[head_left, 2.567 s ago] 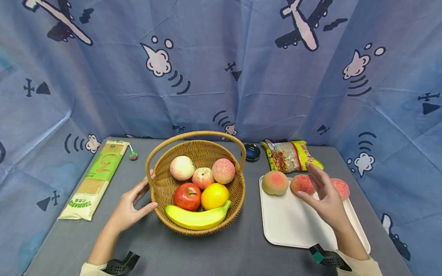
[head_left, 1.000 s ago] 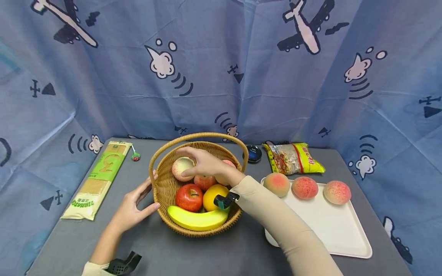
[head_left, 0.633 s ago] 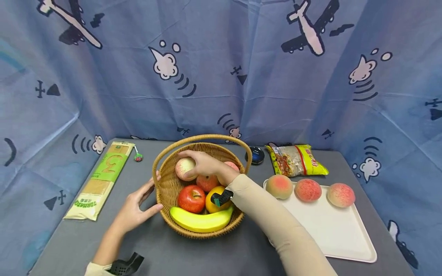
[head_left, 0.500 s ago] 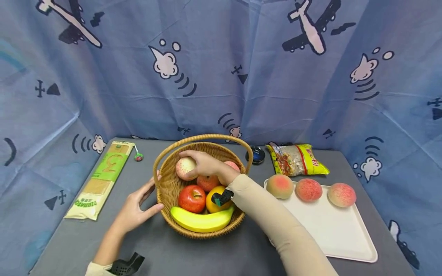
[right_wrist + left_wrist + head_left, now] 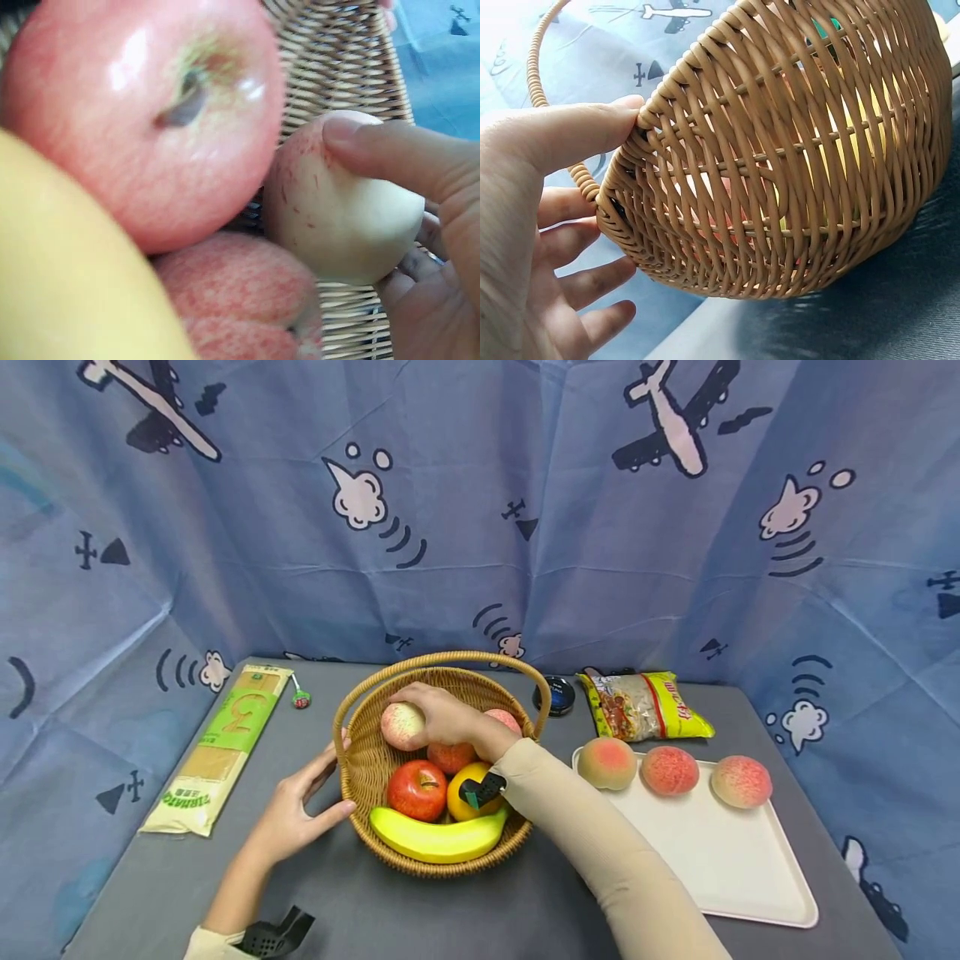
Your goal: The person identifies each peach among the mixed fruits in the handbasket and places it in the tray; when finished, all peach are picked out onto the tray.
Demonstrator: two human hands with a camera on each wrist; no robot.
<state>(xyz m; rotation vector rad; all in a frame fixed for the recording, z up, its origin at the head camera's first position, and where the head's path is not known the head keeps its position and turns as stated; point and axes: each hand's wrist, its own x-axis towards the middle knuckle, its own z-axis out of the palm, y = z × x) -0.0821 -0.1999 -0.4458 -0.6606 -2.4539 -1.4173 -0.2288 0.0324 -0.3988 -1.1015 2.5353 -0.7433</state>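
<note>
A wicker basket (image 5: 360, 752) with a hoop handle stands mid-table, holding a pale peach (image 5: 400, 724), two pink peaches, a red apple (image 5: 417, 789), an orange (image 5: 463, 781) and a banana (image 5: 435, 837). My right hand (image 5: 442, 714) reaches into the basket and grips the pale peach (image 5: 337, 217), thumb over its top. The red apple (image 5: 142, 112) lies just beside it. My left hand (image 5: 296, 810) rests against the basket's left wall (image 5: 780, 150), thumb at the rim, fingers straight.
A white tray (image 5: 712, 860) at the right carries three peaches (image 5: 667, 770) along its far edge. Behind it lie a yellow snack bag (image 5: 641, 706) and a dark round tin (image 5: 553, 695). A long pasta packet (image 5: 221, 747) and a lollipop (image 5: 300, 697) lie at the left.
My right hand left the tray, crossed to the basket and closed round the pale peach. The left hand has stayed on the basket's side.
</note>
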